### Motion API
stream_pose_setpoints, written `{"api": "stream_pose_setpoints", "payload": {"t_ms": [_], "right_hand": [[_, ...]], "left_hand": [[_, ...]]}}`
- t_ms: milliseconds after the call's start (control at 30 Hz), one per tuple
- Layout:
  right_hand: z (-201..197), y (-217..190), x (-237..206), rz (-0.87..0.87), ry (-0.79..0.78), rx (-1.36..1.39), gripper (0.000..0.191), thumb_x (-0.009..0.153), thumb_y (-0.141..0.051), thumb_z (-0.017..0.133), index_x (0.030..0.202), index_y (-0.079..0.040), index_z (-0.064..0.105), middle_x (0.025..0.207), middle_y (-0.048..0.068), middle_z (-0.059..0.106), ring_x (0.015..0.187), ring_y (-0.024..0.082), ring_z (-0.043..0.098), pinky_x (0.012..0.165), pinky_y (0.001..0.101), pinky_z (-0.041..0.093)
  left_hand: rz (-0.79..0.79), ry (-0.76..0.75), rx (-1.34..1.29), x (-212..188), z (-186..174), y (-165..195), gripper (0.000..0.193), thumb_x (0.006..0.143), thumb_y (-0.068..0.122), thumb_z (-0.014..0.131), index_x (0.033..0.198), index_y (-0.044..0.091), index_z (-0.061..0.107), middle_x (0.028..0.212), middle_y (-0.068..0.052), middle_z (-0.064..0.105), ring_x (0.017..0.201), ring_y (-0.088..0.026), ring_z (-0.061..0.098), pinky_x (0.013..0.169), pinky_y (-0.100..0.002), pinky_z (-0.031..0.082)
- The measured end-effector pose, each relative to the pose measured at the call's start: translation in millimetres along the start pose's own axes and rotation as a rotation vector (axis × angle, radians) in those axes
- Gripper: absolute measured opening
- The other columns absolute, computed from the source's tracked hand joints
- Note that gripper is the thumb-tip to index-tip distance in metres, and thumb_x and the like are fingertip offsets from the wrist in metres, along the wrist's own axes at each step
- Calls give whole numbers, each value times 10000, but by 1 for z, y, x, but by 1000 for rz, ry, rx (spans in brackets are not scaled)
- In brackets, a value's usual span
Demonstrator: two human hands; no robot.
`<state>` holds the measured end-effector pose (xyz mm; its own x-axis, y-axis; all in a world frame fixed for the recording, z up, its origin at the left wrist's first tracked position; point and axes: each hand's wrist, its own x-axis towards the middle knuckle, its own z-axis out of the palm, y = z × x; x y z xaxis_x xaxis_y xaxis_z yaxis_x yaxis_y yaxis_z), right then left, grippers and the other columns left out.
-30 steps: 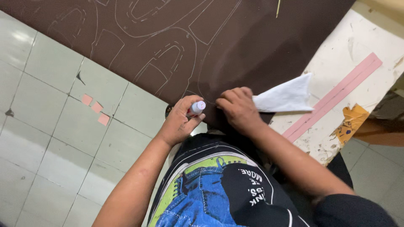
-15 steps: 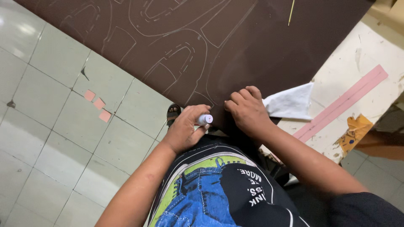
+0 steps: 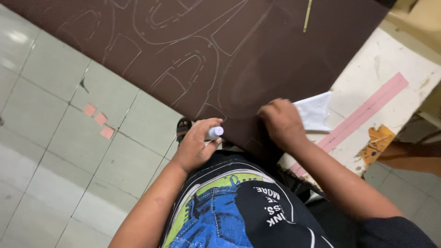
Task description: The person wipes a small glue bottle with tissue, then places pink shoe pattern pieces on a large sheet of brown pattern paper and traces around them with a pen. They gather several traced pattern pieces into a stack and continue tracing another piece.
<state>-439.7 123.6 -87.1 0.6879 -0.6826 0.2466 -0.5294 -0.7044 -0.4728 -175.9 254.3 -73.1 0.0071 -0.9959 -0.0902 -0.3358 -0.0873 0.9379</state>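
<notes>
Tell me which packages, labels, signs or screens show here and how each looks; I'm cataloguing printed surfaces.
No packages, signs or screens.
Printed graphic on the person's black shirt: bottom centre, blue, green and white picture with white lettering.
Pink tape strip: long straight band running diagonally across the white table at right, unmarked.

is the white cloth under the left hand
No, the white cloth lies by the right hand; the left hand holds a white marker.

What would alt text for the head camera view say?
Seen from above, a person's left hand holds a pale marker at the edge of a dark brown sheet marked with pale pattern outlines, while the right hand presses a white cloth on it.
</notes>
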Motion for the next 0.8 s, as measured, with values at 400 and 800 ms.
{"api": "stream_pose_setpoints", "payload": {"t_ms": [400, 800], "right_hand": [[-78, 106, 46, 72, 269, -309, 81, 942, -45, 728, 925, -124, 721, 946, 47, 692, 926, 250, 651, 863, 424, 478], [-232, 231, 70, 663, 476, -111, 127, 993, -118, 773, 1091, -80, 701, 1132, 100, 673, 1004, 239, 682, 840, 368, 566]], "left_hand": [[-221, -20, 3, 12, 5, 34, 423, 842, 98, 707, 1259, 93, 642, 1152, -104, 660, 1035, -231, 687, 877, -343, 563], [-183, -41, -40, 22, 4, 40, 413, 852, 139, 711, 1252, 89, 622, 1152, -104, 680, 1062, -237, 674, 911, -344, 526]]}}
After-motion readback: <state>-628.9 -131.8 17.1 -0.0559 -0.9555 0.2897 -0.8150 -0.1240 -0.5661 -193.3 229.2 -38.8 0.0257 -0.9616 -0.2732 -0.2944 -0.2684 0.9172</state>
